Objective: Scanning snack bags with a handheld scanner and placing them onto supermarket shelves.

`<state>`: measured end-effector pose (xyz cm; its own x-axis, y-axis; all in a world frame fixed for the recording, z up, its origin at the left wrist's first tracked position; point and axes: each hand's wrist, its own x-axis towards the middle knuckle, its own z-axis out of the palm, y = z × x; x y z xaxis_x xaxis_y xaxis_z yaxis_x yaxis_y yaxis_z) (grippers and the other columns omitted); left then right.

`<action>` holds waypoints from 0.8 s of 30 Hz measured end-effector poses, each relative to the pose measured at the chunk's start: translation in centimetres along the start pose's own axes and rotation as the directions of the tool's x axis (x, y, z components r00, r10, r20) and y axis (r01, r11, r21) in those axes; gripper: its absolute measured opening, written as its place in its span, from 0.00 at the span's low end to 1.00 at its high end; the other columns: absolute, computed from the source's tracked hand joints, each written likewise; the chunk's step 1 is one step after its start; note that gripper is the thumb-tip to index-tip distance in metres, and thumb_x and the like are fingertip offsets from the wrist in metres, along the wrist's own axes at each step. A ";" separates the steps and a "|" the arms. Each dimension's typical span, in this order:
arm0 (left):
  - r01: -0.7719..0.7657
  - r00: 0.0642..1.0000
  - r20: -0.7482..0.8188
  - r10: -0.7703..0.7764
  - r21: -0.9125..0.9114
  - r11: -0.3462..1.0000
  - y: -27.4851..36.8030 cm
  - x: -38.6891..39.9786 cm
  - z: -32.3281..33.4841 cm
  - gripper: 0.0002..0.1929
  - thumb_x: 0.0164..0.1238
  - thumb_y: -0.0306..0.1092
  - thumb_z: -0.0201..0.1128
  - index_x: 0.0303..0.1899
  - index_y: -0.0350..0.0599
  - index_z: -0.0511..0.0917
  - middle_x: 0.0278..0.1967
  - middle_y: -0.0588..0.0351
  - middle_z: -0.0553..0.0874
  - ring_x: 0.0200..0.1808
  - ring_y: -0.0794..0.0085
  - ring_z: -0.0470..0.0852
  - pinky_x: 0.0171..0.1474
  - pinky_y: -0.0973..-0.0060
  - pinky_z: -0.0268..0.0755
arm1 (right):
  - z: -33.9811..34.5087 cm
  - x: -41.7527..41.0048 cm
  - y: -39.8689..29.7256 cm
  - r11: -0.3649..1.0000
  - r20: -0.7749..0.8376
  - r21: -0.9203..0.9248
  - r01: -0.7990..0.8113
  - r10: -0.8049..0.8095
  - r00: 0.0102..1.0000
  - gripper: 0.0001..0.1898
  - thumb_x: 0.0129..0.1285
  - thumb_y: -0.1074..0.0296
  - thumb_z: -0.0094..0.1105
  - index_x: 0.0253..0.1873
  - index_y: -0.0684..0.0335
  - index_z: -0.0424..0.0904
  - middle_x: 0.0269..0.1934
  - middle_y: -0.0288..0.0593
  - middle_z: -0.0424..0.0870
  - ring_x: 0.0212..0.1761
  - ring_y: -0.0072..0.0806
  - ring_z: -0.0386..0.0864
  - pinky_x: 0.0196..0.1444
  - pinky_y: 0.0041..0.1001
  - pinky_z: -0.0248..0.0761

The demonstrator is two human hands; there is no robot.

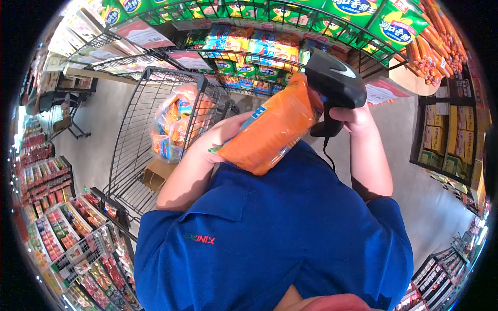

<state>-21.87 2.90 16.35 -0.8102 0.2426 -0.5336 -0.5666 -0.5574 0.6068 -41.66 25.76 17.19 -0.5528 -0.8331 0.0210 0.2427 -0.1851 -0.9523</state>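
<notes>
My left hand [229, 132] grips one end of an orange plastic package [272, 124], its fingers partly hidden behind the wrapper. The package is held at a tilt in front of my chest. In my right hand [352, 116] is a black handheld barcode scanner [336, 81], with its cable [330, 155] hanging down. The scanner's head is close to the package's upper end; whether the two touch I cannot tell.
To the left stands a wire shopping cart [128, 128] holding a clear bag of packages [175, 124] and a cardboard box [157, 175]. Wire shelves ahead carry green bags [397, 29], colourful packs [272, 46] and sausages [432, 50]. A black display rack [445, 136] stands at right.
</notes>
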 end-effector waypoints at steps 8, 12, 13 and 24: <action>-0.064 0.925 0.365 0.106 -0.124 0.990 -0.3 -0.5 -1.2 0.56 0.49 0.49 0.73 0.74 0.32 0.47 0.71 0.44 0.62 0.73 0.60 0.62 0.72 0.64 0.55 | -0.1 -1.0 -0.8 0.995 -0.104 0.039 0.097 -0.093 0.990 0.41 0.45 0.72 0.66 0.68 0.71 0.63 0.61 0.52 0.76 0.63 0.41 0.74 0.69 0.38 0.63; -0.146 0.905 0.405 0.132 0.004 0.989 0.9 0.1 -0.1 0.56 0.47 0.45 0.73 0.74 0.33 0.47 0.71 0.45 0.63 0.72 0.60 0.64 0.71 0.65 0.55 | 0.2 -1.3 -1.6 0.991 -0.114 0.019 0.132 -0.129 0.985 0.41 0.47 0.70 0.66 0.69 0.70 0.62 0.62 0.54 0.75 0.64 0.43 0.73 0.70 0.40 0.62; -0.145 0.901 0.417 0.121 0.026 0.989 1.3 0.3 0.1 0.56 0.47 0.45 0.73 0.74 0.33 0.47 0.71 0.45 0.63 0.71 0.61 0.65 0.71 0.65 0.55 | 0.3 -1.4 -1.9 0.990 -0.113 0.019 0.141 -0.138 0.984 0.41 0.47 0.70 0.66 0.69 0.70 0.61 0.62 0.54 0.74 0.64 0.44 0.73 0.70 0.41 0.62; -0.136 0.863 0.485 0.145 -0.053 0.989 3.1 0.6 0.9 0.58 0.42 0.39 0.76 0.74 0.35 0.47 0.71 0.48 0.64 0.71 0.63 0.65 0.72 0.65 0.55 | 1.7 -1.2 -5.4 0.948 0.005 0.028 0.318 -0.318 0.948 0.37 0.48 0.72 0.72 0.67 0.66 0.68 0.60 0.43 0.78 0.63 0.33 0.73 0.68 0.34 0.63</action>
<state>-24.28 2.02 18.46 -0.8538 0.5133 -0.0869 -0.4421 -0.6268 0.6416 -40.98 26.90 22.86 -0.5972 -0.7336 0.3244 0.0769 -0.4550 -0.8872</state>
